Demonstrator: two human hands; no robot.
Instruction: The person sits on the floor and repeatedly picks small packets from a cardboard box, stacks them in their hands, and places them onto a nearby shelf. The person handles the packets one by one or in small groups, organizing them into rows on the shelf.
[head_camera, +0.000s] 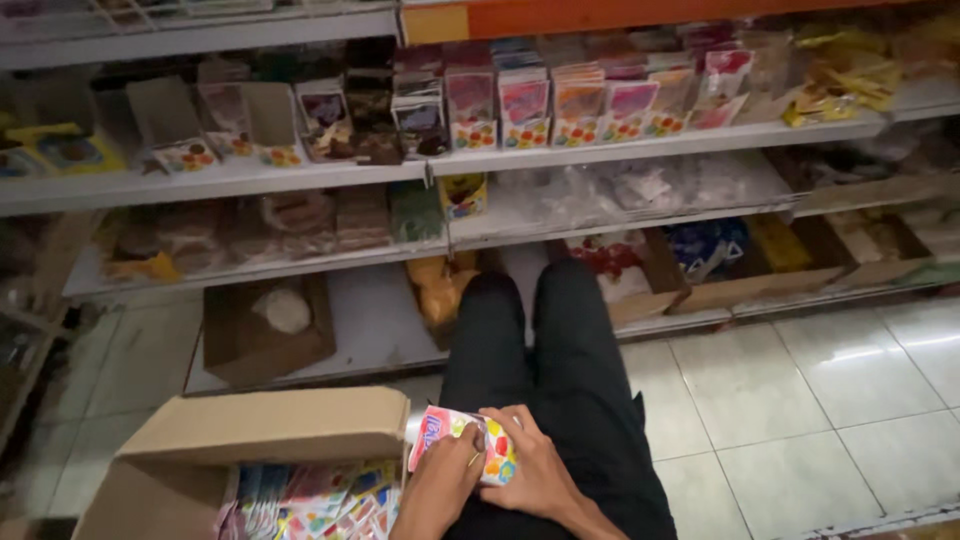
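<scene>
Both my hands hold one small colourful packet, pink and white with round candy pictures, over my lap. My left hand grips its lower left side. My right hand wraps over its right end. My legs in black trousers stretch toward the shelves. An open cardboard box stands at my left, with several similar colourful packets inside.
Store shelves face me, with rows of upright candy packets on the upper shelf and bagged goods below. A brown cardboard tray sits on the bottom shelf. Pale floor tiles spread to the right.
</scene>
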